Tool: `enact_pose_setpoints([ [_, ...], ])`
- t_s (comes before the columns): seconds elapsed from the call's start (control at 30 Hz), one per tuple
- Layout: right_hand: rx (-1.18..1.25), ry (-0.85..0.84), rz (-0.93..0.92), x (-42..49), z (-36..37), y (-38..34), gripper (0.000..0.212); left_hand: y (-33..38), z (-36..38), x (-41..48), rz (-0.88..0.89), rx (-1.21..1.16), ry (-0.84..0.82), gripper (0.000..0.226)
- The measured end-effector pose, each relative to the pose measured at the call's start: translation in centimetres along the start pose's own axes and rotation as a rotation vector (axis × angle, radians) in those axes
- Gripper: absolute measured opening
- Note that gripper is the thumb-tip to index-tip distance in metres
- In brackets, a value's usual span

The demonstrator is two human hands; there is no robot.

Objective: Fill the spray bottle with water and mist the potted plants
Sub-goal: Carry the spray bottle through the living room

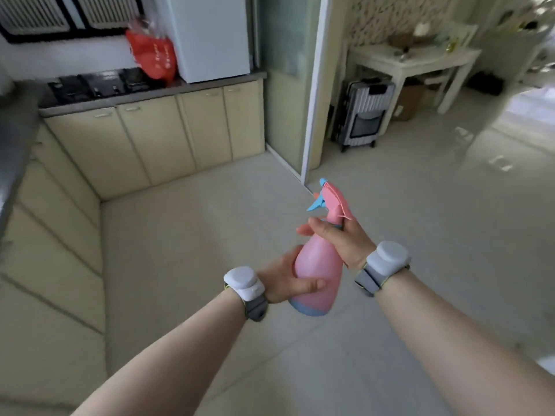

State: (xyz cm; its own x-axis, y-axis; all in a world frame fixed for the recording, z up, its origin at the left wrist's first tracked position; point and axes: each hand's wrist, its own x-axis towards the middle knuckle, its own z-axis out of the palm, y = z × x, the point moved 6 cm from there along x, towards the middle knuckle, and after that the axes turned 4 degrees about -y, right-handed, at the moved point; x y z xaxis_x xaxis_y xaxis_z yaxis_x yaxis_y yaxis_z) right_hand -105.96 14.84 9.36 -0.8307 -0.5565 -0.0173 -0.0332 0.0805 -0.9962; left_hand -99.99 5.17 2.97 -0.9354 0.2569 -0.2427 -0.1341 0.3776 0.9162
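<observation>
The left hand (283, 282) grips the pink spray bottle (318, 265) body; the right hand (339, 240) grasps its neck above the floor (210, 235).

light: bright daylight from right | glare: floor (495, 139) top right | blur: edges smeared | wide-angle bend

Pale tiled floor (210, 235) bears a grey suitcase (365, 112) and white table (420, 66); counter (150, 96) carries a red bag (153, 55).

Pale floor tiles (195, 235) fill the middle. Yellow cupboards (180, 133) stand at ten o'clock, a red bag (153, 55) at eleven, a white table (428, 66) and grey suitcase (363, 112) at one.
</observation>
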Motion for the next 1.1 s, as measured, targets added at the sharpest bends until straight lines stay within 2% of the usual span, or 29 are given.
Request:
enact_pose_setpoints([
  [0.1, -0.001, 0.281, 0.015, 1.4, -6.9, 1.0, 0.006, 2.9, 1.0, 7.3, 0.097, 0.105, -0.15, 0.096],
  [0.17, -0.033, 0.476, 0.024, 1.3, -12.2, 1.8, 0.024, 4.5, 2.9, 12.3, 0.109, 0.159, -0.205, 0.102],
  [0.23, -0.041, 0.618, 0.034, 1.0, -17.3, 2.6, 0.021, 6.0, 5.6, 17.1, 0.111, 0.205, -0.242, 0.104],
  [0.3, -0.04, 0.705, 0.043, 0.9, -22.3, 3.5, 0.023, 7.5, 8.5, 21.9, 0.117, 0.272, -0.255, 0.095],
  [0.4, -0.111, 0.739, 0.019, 1.2, -30.3, 4.0, 0.028, 10.2, 12.5, 28.9, 0.128, 0.274, -0.277, 0.082],
  [0.53, -0.172, 0.741, 0.044, 2.0, -39.6, 4.2, 0.043, 14.5, 17.6, 36.7, 0.193, 0.213, -0.439, 0.095],
  [0.6, -0.186, 0.805, 0.058, 2.3, -44.0, 5.0, 0.032, 16.3, 19.8, 40.5, 0.209, 0.287, -0.484, 0.102],
  [0.67, -0.178, 0.854, 0.055, 3.0, -47.9, 6.0, 0.019, 17.2, 20.9, 44.5, 0.182, 0.365, -0.471, 0.1],
  [0.83, -0.149, 0.967, 0.076, 5.3, -56.7, 8.2, 0.02, 15.2, 20.2, 53.8, 0.038, 0.464, -0.494, 0.092],
  [0.9, -0.138, 0.994, 0.093, 6.9, -60.5, 9.3, 0.02, 14.9, 18.7, 58.4, 0.005, 0.417, -0.447, 0.088],
  [1.0, -0.172, 1.006, 0.11, 10.3, -65.9, 10.3, 0.018, 16.9, 17.8, 65.6, 0.046, 0.356, -0.418, 0.081],
  [1.1, -0.17, 0.982, 0.099, 14.5, -70.2, 10.5, 0.011, 19.7, 19.3, 71.0, 0.143, 0.338, -0.487, 0.085],
])
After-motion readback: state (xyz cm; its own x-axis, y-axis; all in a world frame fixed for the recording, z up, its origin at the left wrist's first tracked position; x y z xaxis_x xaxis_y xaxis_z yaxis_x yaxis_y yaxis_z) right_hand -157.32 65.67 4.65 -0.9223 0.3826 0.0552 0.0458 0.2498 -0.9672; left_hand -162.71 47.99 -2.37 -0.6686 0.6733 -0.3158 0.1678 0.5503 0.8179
